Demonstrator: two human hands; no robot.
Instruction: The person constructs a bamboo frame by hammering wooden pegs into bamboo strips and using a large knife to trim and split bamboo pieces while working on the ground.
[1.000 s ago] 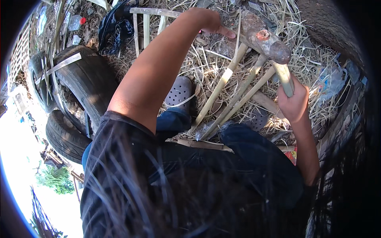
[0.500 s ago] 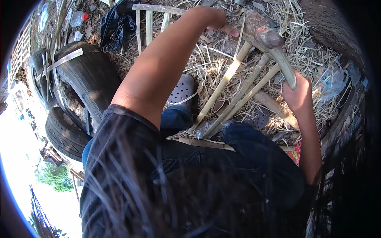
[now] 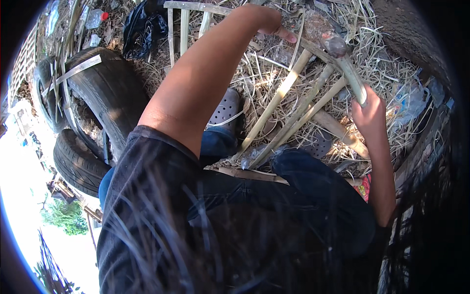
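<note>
My right hand (image 3: pixel 370 110) is closed around the pale handle of a hammer (image 3: pixel 352 78). Its rounded, worn head (image 3: pixel 336 47) is over the end of a bamboo rail (image 3: pixel 318 50); I cannot tell whether they touch. At the top, my left hand (image 3: pixel 274 28) grips this same rail, its thumb lying along it and its other fingers mostly hidden. Several bamboo slats (image 3: pixel 281 95) slant from the rail down toward my knees. More upright slats (image 3: pixel 184 32) join the rail on the far left, beyond my left forearm.
Old tyres (image 3: pixel 105 90) lie at the left, near a black plastic bag (image 3: pixel 145 29) and a clear bottle (image 3: pixel 96 18). Bamboo shavings (image 3: pixel 364 44) litter the ground. A thick log (image 3: pixel 338 131) lies beneath the slats. A tree trunk (image 3: pixel 411 34) stands far right.
My right hand has shifted slightly right with the hammer, whose handle is a little more upright. My left hand stays on the rail, and the whole view has shifted slightly.
</note>
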